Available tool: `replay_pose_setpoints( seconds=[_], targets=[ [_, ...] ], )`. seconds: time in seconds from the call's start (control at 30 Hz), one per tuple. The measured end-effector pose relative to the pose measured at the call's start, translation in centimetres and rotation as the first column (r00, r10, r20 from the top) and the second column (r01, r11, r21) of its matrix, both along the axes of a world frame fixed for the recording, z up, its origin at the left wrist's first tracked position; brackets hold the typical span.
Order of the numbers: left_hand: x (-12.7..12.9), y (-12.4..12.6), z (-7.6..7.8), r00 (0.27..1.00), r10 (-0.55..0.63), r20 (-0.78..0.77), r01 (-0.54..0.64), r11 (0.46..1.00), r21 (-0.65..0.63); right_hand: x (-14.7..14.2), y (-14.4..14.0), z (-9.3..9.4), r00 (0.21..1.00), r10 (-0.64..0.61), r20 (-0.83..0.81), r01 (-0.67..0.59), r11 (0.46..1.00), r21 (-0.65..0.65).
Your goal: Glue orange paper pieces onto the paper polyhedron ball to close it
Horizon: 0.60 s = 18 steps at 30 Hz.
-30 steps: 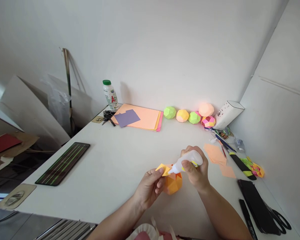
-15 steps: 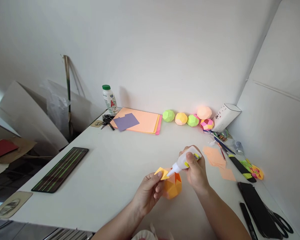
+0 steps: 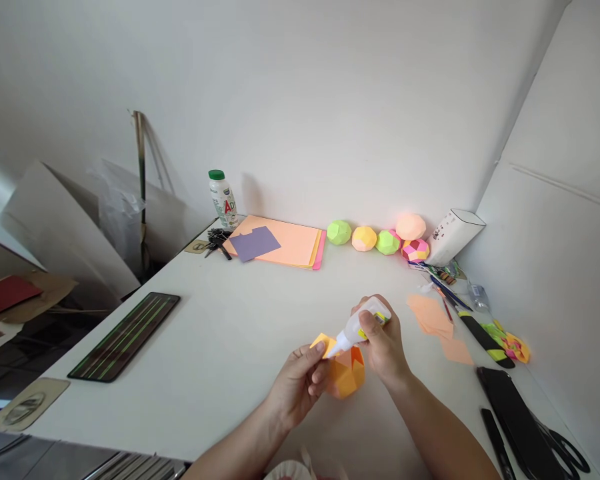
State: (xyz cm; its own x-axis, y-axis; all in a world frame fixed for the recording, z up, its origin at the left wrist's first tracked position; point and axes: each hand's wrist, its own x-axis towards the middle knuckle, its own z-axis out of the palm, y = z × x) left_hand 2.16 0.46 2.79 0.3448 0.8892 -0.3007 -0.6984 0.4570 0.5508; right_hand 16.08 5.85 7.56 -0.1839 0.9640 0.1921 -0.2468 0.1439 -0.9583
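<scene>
Between thumb and fingers, my left hand [image 3: 300, 377] pinches a small yellow-orange folded paper piece [image 3: 322, 342]. My right hand [image 3: 384, 343] is closed around a white glue bottle [image 3: 363, 325], tilted so its pointed nozzle comes down at the paper piece's lower edge. Whether glue is coming out is too small to see. Just behind my left fingers is an orange faceted paper ball [image 3: 347, 380], open at the top with pointed flaps standing up. My left fingers partly cover its left side, and I cannot tell whether they hold it too.
Finished-looking paper balls [image 3: 364, 238] line the wall near a white carton [image 3: 453, 237]. Peach paper squares [image 3: 431, 315], a cutter [image 3: 486, 339], a black phone [image 3: 517, 417] and scissors [image 3: 563, 447] lie at right. Coloured sheets [image 3: 295, 239], keys [image 3: 219, 239] and a bottle [image 3: 223, 202] sit at the back left.
The glue bottle in my right hand has moved a little left and down, its nozzle shifting along the paper piece. My left hand stays nearly still.
</scene>
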Motion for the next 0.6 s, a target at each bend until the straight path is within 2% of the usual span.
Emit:
replay_pose_setpoints(
  seconds=[0.13,0.37,0.6],
  targets=[
    [-0.1,0.1,0.0,1.000,-0.018,-0.005,0.018,1.000,0.017,0.1,-0.2,0.2,1.000,0.017,0.004,-0.017,1.000,0.021],
    [-0.4,0.1,0.1,1.000,-0.011,0.010,0.011,1.000,0.002,1.0,0.5,1.1,0.998,-0.063,0.012,0.062,0.996,0.070],
    [-0.4,0.2,0.0,0.999,0.001,0.041,0.000,1.000,-0.025,0.6,0.3,1.0,0.999,-0.029,0.028,0.025,0.994,0.110]
  ],
)
